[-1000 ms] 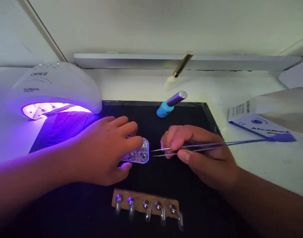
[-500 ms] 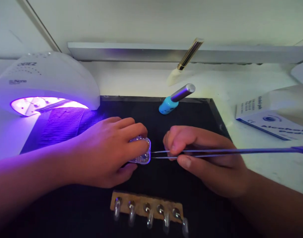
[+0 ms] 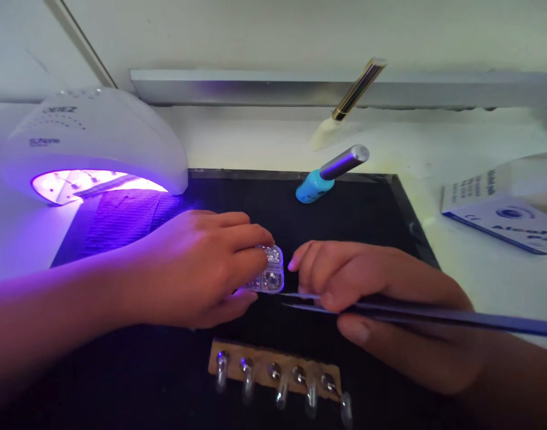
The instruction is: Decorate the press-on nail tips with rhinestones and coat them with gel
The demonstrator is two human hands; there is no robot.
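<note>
My left hand (image 3: pixel 211 263) grips a small clear divided case (image 3: pixel 272 272) of sparkling stones over the black mat. Its fingers cover most of the case, so only the right-end compartments show. My right hand (image 3: pixel 390 292) pinches a pair of long metal tweezers (image 3: pixel 515 323) between thumb and fingers. The tweezers' two tips are slightly apart, pointing left just below the case's lower right corner. Whether anything sits between the tips I cannot tell. Nearer to me, a brown strip (image 3: pixel 255 370) holds several clear nail tips on round metal stands.
A white nail lamp (image 3: pixel 107 131) glows purple at the left. Behind my hands a blue polish bottle (image 3: pixel 315 186) stands on the black mat (image 3: pixel 367 221). Beyond it is a pale bottle with a gold-trimmed cap (image 3: pixel 358 89). An alcohol pads box (image 3: pixel 501 215) lies at the right.
My right hand and the tweezers have moved down, so the tips are now below the case's corner. More of the case shows past my left fingers. The whole view has shifted slightly.
</note>
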